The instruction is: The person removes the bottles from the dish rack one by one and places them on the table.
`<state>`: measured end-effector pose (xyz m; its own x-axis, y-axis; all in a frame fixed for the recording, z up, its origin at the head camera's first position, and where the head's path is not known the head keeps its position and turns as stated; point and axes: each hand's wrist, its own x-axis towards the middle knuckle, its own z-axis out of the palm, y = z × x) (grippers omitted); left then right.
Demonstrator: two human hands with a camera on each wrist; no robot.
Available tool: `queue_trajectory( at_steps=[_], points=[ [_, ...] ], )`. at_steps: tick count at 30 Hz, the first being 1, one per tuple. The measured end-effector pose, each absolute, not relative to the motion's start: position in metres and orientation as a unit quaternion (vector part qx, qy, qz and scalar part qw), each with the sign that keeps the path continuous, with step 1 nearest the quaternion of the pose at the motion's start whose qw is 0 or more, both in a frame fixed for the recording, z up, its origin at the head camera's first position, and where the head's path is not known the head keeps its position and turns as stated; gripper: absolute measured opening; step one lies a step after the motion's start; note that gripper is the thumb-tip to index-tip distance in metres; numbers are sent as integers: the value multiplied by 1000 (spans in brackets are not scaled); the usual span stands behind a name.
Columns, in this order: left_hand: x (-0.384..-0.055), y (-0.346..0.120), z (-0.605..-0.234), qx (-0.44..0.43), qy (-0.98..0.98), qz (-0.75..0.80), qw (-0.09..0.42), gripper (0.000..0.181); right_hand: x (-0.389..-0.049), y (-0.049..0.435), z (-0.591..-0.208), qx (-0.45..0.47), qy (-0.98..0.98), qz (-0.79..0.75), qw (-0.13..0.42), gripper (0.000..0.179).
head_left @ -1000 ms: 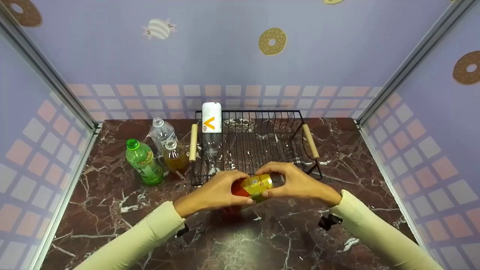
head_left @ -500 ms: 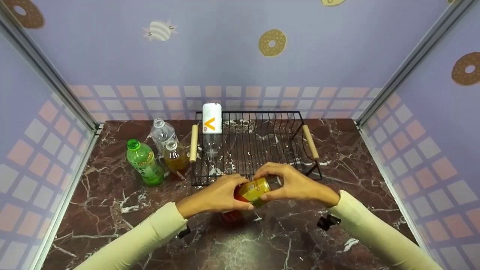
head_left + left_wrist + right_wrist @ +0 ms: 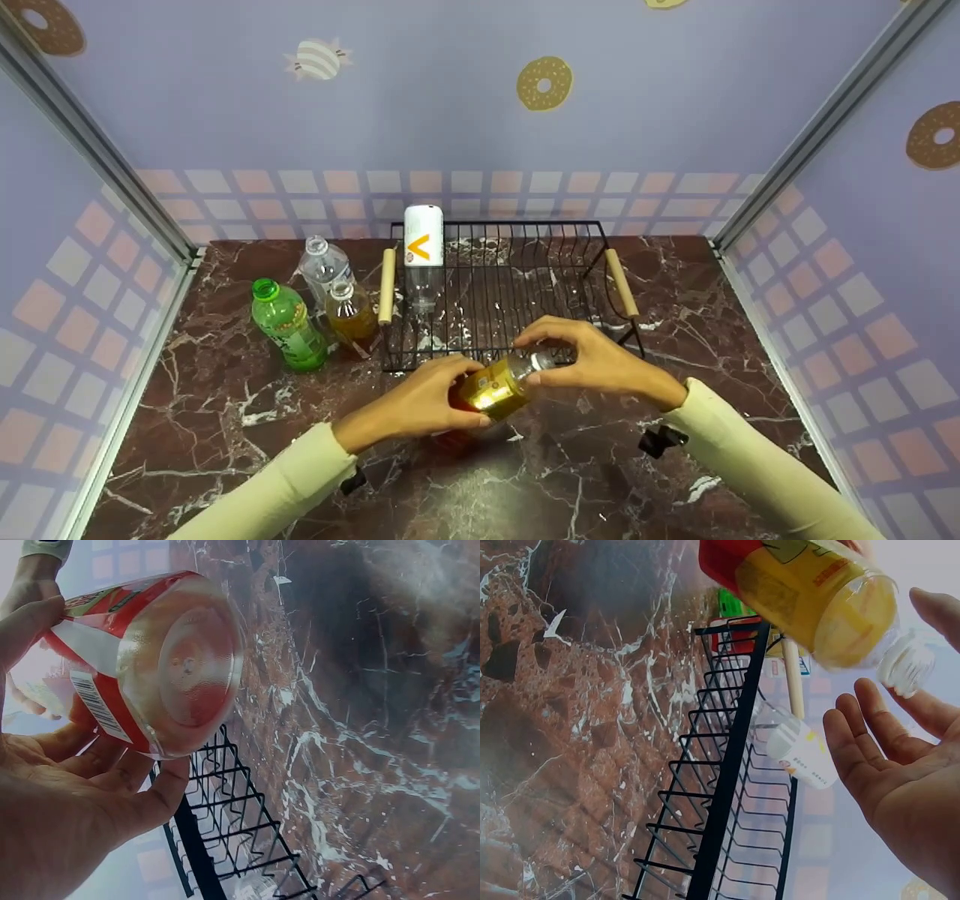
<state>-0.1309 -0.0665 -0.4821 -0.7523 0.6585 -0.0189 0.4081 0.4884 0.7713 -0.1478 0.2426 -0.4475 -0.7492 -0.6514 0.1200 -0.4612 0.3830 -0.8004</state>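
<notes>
A clear plastic bottle with a red and yellow label is held tilted in front of the rack. My left hand grips its lower part, and the left wrist view shows the round bottle base pointing at the camera. Around the uncapped neck, my right hand has its thumb and fingers spread. In the right wrist view a gap shows between the thumb and the bottle neck; whether the index finger touches the neck, I cannot tell.
A black wire rack with wooden handles holds a bottle with a white label, lying at its left end. Left of the rack stand a green bottle, a clear bottle and an amber bottle on the marble-patterned surface.
The bottle has shifted slightly left and turned, so a shiny gold part of its label faces up. My left hand moved left with it, and the right fingers have loosened round the neck.
</notes>
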Motion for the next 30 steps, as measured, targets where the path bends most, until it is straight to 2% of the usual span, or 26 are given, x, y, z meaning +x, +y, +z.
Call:
queue_trajectory(
  at_steps=[13,22,30],
  points=[
    [-118,-92,-489,281,842,441,135,72,-154,245,-455,-324,822,-458,95,47],
    [-110,-107,-497,239,835,477,136,73,-160,248,-463,-258,813,-512,100,49],
    [-105,-121,-505,225,829,502,101,71,-164,248,-469,-223,799,-549,108,59]
  ],
)
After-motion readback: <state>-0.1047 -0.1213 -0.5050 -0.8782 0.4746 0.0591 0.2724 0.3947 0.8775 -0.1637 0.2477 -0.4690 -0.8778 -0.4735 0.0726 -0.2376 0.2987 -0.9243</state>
